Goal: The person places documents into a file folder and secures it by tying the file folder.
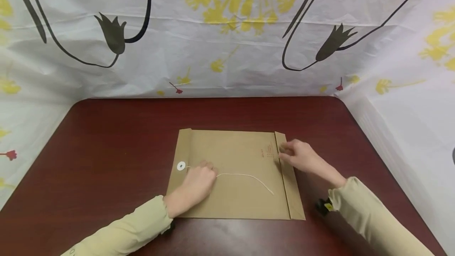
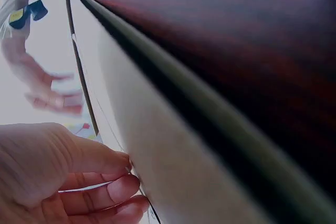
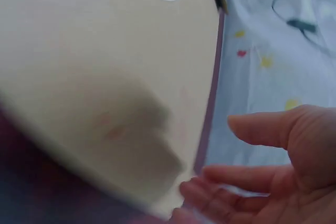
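A tan paper document envelope (image 1: 245, 200) lies flat on the table, with a folded flap down each side. A round white button (image 1: 181, 166) sits on its left flap, and a thin white string (image 1: 245, 175) runs from there under my left hand and curves off to the right. Pinched between the thumb and fingers of my left hand (image 1: 197, 185) is the string, low over the envelope. My right hand (image 1: 298, 155) hovers by the right flap, near some small red print (image 1: 268, 151). In the right wrist view its thumb stands well apart from the fingers, with nothing between them.
The dark red-brown table (image 1: 124, 141) extends around the envelope on all sides. White cloth with yellow flowers and dark tulips (image 1: 220, 58) hangs behind it and along both sides. A dark device with a yellow mark (image 1: 324, 207) is at the right wrist.
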A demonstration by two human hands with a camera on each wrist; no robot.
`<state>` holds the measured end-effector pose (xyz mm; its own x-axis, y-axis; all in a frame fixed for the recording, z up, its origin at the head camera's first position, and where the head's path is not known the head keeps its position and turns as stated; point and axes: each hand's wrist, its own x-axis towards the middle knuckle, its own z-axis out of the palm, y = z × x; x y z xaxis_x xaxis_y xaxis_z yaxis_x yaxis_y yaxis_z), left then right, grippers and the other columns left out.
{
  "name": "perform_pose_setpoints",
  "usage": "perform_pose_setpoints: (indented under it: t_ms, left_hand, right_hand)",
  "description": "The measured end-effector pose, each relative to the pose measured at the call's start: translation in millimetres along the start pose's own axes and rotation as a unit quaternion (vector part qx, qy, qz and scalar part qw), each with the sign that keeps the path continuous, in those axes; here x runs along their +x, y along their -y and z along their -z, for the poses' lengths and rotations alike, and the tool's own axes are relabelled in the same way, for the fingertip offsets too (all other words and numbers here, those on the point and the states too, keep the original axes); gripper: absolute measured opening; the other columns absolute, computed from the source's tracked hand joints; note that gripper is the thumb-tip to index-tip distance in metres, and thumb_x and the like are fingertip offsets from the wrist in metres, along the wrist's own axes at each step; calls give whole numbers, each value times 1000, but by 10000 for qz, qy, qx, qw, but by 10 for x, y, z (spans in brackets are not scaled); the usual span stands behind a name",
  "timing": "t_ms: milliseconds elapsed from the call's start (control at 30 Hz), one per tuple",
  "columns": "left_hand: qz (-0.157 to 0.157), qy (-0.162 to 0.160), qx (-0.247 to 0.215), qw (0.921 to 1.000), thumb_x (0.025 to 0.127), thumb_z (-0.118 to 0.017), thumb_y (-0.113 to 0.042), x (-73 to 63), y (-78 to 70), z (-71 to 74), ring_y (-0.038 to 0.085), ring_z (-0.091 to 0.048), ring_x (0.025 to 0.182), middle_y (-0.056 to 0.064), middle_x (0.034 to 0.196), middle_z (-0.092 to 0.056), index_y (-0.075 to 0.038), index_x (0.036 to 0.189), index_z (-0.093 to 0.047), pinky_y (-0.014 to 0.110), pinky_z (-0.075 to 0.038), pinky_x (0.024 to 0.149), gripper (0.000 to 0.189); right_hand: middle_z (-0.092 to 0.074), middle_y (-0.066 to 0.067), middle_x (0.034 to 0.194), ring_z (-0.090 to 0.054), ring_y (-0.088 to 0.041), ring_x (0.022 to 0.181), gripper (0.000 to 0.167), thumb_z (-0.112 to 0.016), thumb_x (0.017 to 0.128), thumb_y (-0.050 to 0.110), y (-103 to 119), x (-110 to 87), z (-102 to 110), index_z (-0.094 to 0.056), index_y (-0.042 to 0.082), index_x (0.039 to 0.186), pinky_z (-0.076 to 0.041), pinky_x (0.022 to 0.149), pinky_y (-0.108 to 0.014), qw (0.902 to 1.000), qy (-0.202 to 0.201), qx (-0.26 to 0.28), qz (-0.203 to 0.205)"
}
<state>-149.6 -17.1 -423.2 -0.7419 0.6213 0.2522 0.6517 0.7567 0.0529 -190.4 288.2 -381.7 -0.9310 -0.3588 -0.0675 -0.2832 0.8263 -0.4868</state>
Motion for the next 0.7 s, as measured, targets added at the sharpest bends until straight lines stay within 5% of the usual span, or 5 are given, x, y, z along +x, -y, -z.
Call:
perform_pose_setpoints:
  t_ms: [67,133,333,533,700]
  left_hand:
    - [38,67,8,10000,69,-64,5,6,-3,5,21,-55,72,5,70,-57,-8,66,-60,33,-46,42,14]
    - [86,139,57,9999,68,-64,5,16,-13,7,21,-55,72,5,71,-57,-8,67,-61,32,-47,44,14]
    - [100,355,185,9991,69,-65,3,62,-58,-13,21,-55,72,3,72,-56,-11,68,-63,31,-48,52,13]
    - [108,363,271,9989,71,-65,1,66,-38,-30,19,-55,70,3,70,-55,-11,68,-63,30,-47,47,12]
    - [320,512,209,9980,73,-64,2,27,21,-10,19,-54,71,3,71,-53,-9,70,-63,31,-47,46,11]
  right_hand:
    - [-61,-17,90,-60,-27,76,27,-67,84,9,141,153,-46,-64,-9,104,-49,68,-39,9978,-364,-129,543]
    - [-61,-20,102,-62,-31,89,33,-67,83,7,317,332,-111,-61,-10,112,-50,77,-42,9916,-495,-160,1182]
    - [-61,-18,112,-58,-28,106,30,-62,87,3,760,784,-361,-59,-8,115,-46,90,-37,9645,272,99,2624]
    - [-68,-8,87,-62,-12,78,9,-65,82,-2,902,806,-500,-67,-3,91,-50,71,-19,9560,1271,543,2587]
    - [-67,-3,80,-58,-5,71,9,-67,80,-1,898,758,-577,-67,0,89,-48,66,-16,9519,1721,573,2469]
